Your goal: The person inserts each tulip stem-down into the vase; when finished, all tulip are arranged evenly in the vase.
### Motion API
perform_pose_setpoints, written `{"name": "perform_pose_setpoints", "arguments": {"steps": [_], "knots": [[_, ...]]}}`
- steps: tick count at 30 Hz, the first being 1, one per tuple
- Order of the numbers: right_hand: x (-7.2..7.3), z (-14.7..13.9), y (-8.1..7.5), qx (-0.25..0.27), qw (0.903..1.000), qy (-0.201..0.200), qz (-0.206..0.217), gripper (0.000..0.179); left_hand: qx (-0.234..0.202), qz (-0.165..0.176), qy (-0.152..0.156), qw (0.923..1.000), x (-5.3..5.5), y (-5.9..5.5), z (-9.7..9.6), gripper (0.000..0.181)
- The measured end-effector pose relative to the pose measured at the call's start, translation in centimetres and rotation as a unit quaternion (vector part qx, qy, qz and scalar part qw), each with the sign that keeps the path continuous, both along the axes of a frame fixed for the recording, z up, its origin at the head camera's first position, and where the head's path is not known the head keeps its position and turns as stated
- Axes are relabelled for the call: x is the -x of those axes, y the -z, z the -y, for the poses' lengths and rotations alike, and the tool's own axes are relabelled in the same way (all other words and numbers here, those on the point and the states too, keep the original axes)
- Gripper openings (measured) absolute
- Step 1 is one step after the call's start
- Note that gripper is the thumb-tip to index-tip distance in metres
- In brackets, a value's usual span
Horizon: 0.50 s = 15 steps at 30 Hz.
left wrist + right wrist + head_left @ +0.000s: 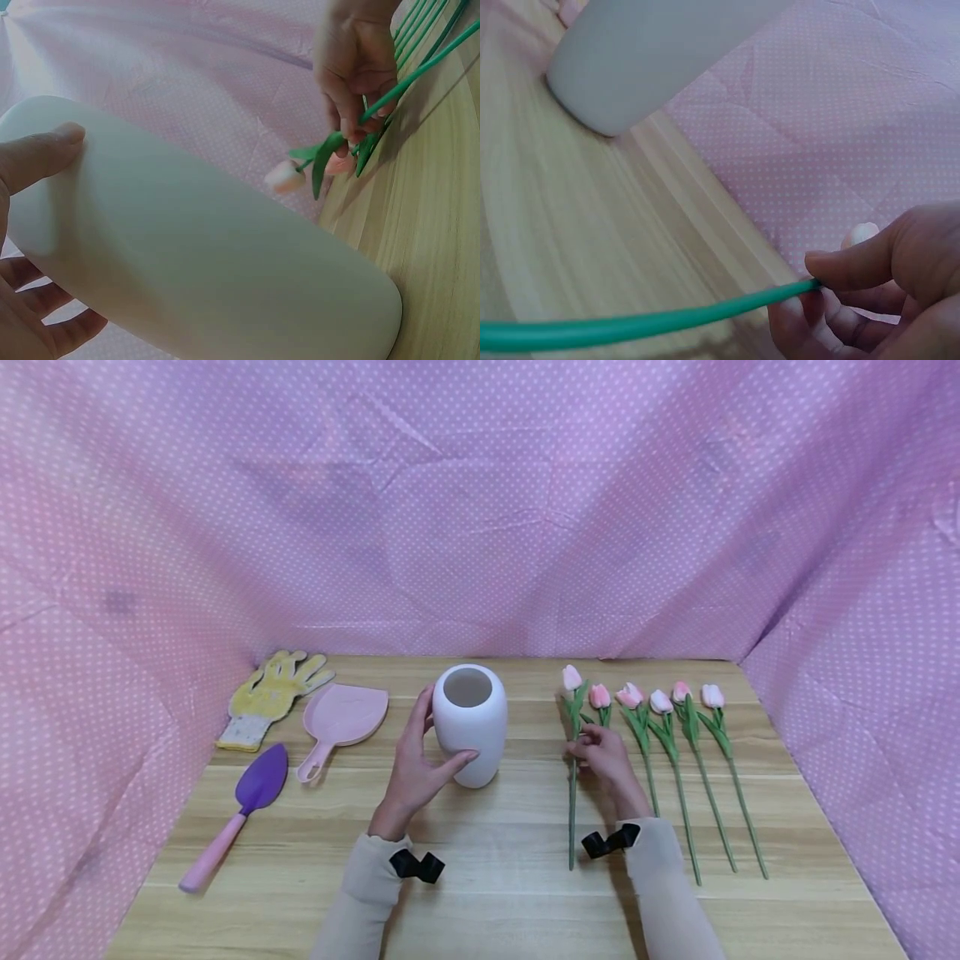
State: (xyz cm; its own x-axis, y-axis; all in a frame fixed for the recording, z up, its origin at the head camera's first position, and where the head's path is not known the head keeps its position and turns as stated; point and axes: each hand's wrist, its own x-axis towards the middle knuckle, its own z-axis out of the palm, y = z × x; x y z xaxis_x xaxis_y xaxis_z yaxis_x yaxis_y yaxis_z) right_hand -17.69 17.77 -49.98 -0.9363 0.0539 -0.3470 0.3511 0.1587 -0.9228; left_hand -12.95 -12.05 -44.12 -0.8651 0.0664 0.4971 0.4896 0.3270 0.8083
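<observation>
Pinching a pale pink tulip by its green stem, the right hand has thumb and fingertips clamped together just below the leaves; in the left wrist view we see the flower raised off the wooden table. The left hand grips a plain white vase, thumb on the near side, the other fingers a little apart round the left. We find the vase mid-table, mouth upward, apart from the tulip on its right. Farther right, we count five more tulips side by side, blossoms far, stems near. On the far left we see a yellow and white glove, with a pink dustpan just to its right and a purple trowel with a pink handle nearer. Pink dotted cloth rises behind and on both sides.
</observation>
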Motion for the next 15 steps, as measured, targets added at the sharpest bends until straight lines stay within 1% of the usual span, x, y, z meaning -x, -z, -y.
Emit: {"name": "perform_pose_setpoints", "arguments": {"steps": [6, 9, 15], "knots": [[0.0, -0.3, -0.8, 0.023, 0.9996, 0.000, -0.016, 0.043, 0.008, -0.004, 0.000, 1.0000, 0.1, 0.0, 0.1, 0.103], [-0.1, -0.4, -1.5, 0.032, 0.9991, -0.006, -0.025, 0.044, 0.008, -0.006, 0.002, 0.9999, 0.1, 0.1, 0.1, 0.103], [-0.3, -0.6, -3.0, 0.059, 0.9973, -0.014, -0.042, 0.052, 0.006, -0.009, 0.003, 0.9999, 0.1, 0.0, 0.1, 0.103]]}}
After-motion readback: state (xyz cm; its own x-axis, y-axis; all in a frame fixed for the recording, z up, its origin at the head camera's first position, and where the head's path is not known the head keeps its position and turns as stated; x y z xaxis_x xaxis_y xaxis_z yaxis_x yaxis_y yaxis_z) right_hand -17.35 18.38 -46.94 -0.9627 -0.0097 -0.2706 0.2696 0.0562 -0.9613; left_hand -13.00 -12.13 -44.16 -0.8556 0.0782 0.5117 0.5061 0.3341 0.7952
